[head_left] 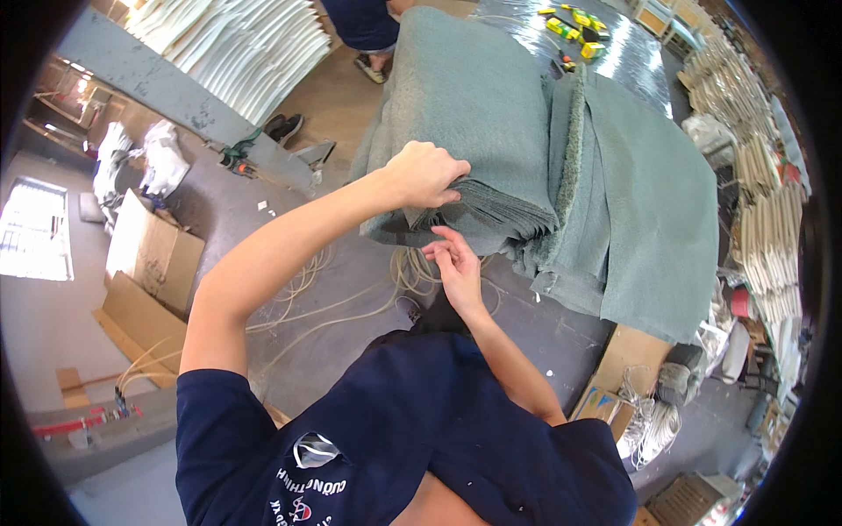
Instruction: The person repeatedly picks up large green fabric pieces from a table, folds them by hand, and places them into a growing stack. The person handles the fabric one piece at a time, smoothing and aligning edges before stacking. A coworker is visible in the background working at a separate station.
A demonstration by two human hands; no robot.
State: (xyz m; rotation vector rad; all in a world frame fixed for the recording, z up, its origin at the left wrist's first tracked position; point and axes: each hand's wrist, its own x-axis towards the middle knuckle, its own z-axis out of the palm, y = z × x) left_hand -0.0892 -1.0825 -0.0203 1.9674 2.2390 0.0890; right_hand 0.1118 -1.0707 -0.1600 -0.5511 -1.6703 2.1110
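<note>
A thick stack of grey-green felt-like fabric sheets (pixel 474 96) lies in front of me, its layered edges facing my body. My left hand (pixel 427 175) is closed on the near edge of this stack, fingers curled over the layers. Just below that edge is my right hand (pixel 458 273), its fingers apart and slightly bent, with nothing visible in them. To the right of the stack lies another pile of the same fabric (pixel 653 193), draped flat, with a fuzzy folded edge between the two.
Yellow-and-black boxes (pixel 574 31) sit on a shiny surface behind. Pale hoses (pixel 412 272) coil on the floor below the stack. White sheets (pixel 237 53) are piled far left, near another person's leg (pixel 373 61). Cardboard (pixel 149 254) leans at left; bundled cord (pixel 653 421) lies at right.
</note>
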